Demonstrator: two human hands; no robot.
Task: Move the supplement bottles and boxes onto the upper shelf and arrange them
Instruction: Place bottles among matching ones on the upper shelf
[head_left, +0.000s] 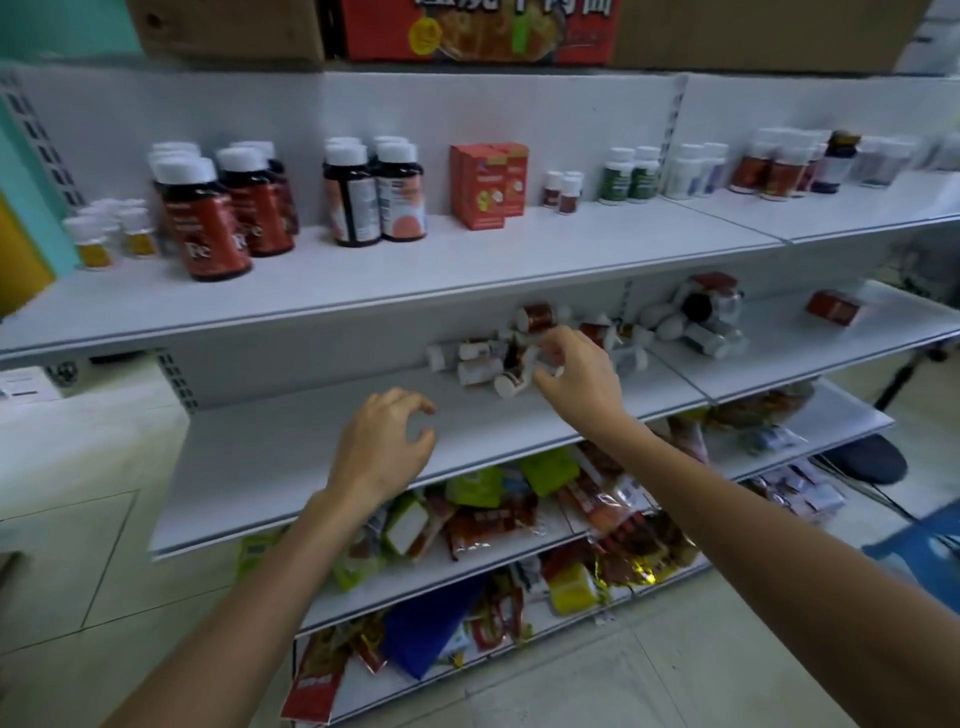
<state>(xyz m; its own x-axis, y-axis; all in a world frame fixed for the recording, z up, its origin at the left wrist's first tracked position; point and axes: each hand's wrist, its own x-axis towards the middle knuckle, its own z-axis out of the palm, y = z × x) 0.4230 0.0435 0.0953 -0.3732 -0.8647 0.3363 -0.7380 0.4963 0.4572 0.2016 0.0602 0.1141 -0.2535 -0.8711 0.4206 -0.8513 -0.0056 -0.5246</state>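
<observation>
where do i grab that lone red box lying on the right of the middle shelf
Probably pinch the red box across its narrow width, coming from the front with the right hand: it lies flat, apart from the bottle pile, bare shelf around it.

1. The left grip (382, 441), a bare hand, hovers over the front of the middle shelf (291, 467), fingers loosely curled and holding nothing.
2. The right grip (582, 379) reaches deeper toward that shelf's back, fingers and thumb pinching a small bottle (551, 365).
3. Both bare forearms stretch forward from below the shelf's front edge.
</observation>
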